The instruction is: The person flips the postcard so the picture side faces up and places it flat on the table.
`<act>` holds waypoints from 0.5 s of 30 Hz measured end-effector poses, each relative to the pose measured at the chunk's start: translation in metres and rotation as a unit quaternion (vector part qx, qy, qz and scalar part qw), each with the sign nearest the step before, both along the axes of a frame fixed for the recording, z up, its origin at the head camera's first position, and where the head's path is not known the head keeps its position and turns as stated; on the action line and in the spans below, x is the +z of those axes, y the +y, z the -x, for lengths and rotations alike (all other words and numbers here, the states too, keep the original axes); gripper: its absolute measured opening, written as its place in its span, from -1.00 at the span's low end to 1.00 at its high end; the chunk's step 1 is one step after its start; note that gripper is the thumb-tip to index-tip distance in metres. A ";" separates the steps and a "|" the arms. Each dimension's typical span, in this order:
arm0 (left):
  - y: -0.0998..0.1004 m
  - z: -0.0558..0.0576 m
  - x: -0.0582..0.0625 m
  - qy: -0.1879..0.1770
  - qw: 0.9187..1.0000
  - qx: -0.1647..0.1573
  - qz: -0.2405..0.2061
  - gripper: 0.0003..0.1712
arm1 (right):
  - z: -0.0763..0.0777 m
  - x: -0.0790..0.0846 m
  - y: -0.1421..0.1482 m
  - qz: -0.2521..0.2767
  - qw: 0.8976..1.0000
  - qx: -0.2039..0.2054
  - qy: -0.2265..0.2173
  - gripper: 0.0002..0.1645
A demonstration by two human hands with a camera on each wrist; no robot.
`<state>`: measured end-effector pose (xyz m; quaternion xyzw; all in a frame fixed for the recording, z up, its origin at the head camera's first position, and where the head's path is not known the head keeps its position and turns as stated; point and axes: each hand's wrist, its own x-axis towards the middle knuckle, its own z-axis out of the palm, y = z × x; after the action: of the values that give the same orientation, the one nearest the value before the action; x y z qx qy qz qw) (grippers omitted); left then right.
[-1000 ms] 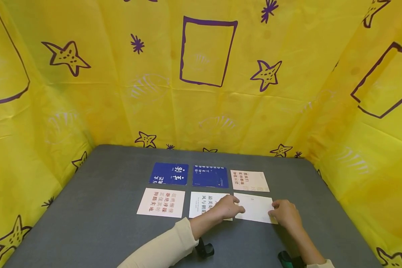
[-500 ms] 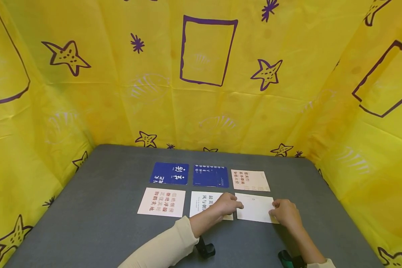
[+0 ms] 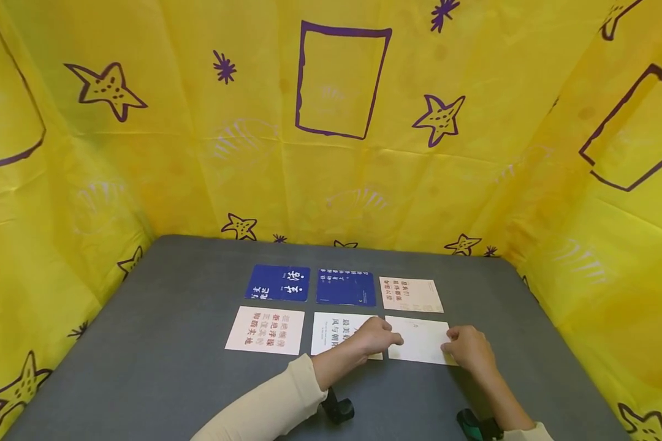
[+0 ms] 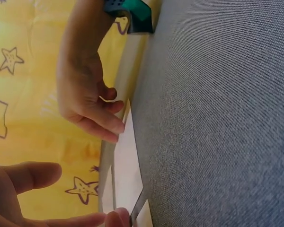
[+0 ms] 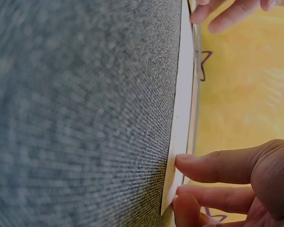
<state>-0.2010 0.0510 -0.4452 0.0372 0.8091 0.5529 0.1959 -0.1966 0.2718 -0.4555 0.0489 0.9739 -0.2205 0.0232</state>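
Note:
A white card, nearly blank with a small faint mark, lies flat at the near right of two rows of cards. My left hand reaches over a white card with dark lettering, its fingertips at the blank card's left edge. In the left wrist view the left thumb stands apart from the card. At the other end, my right hand touches the blank card's right edge with thumb and fingertips. The right wrist view shows the right thumb resting on the card near its end.
Two blue cards and a cream card form the far row. A pink card with red lettering lies near left. All rest on a dark grey tabletop, enclosed by yellow patterned cloth.
The left hand has shifted very slightly against the blank card's left edge, and the card has hardly moved. The right hand stays in place. The head view has tilted a little.

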 end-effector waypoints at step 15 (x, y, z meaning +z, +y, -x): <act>-0.001 0.005 -0.002 -0.055 0.996 0.012 -0.063 -0.52 | 0.000 -0.005 0.004 0.074 0.997 -0.003 0.013 -0.57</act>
<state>-0.2061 0.0498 -0.4475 0.0091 0.7611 0.6061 0.2310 -0.1967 0.2756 -0.4602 0.0468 0.9549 -0.2928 0.0133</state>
